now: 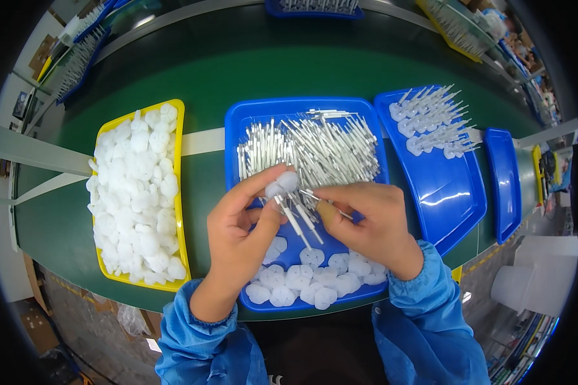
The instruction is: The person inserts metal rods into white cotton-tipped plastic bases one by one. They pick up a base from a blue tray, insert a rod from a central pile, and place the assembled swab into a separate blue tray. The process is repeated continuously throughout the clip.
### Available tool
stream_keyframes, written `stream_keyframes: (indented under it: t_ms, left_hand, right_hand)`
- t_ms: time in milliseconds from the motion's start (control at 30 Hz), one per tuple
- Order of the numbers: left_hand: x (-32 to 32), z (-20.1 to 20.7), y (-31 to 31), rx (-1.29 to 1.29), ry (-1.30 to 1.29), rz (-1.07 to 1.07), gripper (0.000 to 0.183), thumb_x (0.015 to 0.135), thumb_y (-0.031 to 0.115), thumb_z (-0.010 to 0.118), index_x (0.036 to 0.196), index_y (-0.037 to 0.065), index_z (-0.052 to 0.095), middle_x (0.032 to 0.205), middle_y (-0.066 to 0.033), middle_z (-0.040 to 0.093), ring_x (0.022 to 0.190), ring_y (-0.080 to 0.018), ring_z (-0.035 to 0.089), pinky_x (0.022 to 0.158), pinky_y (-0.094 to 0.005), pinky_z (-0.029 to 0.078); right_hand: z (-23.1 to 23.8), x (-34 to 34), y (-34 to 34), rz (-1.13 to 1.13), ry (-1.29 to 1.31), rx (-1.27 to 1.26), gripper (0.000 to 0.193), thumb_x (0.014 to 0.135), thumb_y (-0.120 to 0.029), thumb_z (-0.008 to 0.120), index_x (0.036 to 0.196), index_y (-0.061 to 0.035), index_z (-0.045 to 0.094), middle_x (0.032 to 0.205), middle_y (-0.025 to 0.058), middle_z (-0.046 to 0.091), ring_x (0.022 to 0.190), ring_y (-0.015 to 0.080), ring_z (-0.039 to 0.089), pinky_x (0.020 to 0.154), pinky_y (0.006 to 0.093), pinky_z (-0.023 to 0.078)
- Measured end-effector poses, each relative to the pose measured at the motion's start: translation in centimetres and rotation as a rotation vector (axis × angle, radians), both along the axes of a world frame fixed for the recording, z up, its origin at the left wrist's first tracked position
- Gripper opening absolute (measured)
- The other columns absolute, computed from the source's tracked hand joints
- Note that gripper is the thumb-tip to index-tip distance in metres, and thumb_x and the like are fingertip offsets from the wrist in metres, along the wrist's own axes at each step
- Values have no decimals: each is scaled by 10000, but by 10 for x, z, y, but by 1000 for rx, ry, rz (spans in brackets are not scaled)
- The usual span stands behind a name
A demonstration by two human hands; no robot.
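Over the middle blue tray [302,104], my left hand [234,231] pinches a white lobed plastic piece [282,184] between thumb and fingers. Several thin white rods [293,221] stick out of its underside, pointing down toward me. My right hand [376,215] grips one more thin rod [309,194], its end close to the lobed piece; whether the two touch I cannot tell. Behind my hands, a heap of white rods with metallic ends [331,147] fills the tray's far part. Loose white lobed pieces [302,279] lie along its near edge.
A yellow tray [181,167] at left is heaped with white lobed pieces [135,199]. To the right, another blue tray [443,199] carries rows of lobed pieces with rods standing out [430,122]. Beyond it lies a narrower blue tray [505,186]. All rest on a green tabletop [205,70].
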State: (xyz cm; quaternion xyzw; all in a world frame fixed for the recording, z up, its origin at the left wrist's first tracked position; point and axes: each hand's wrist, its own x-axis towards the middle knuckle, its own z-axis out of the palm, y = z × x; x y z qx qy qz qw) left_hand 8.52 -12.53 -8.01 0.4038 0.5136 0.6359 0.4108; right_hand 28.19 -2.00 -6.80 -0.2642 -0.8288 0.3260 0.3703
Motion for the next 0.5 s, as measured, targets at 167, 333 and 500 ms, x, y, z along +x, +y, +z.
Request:
stream_keyframes:
  t_ms: [167,333,500]
  left_hand:
    - [0,-2,2,18,215,18,456,997,-125,691,1429,7,755,1385,-164,771,1096,-149,748,845,-263,655]
    - [-2,-2,0,37,437,15,470,984,-144,667,1424,-10,760,1318,-152,777,994,-138,745,844,-254,640]
    - [-3,-2,-1,32,509,-10,493,949,-144,693,1416,-6,771,1198,-148,800,920,-150,746,827,-277,624]
  right_hand:
    - [5,2,-5,-16,-50,-37,255,864,-54,886,1117,-46,857,720,100,728,576,211,704,543,333,531]
    - [6,-3,-7,-48,-50,10,197,890,-84,894,1080,-48,853,702,92,711,561,219,684,528,341,508]
    - [2,-2,-4,-35,-66,-208,123,909,-65,897,1017,-27,849,696,86,740,563,139,682,537,276,489]
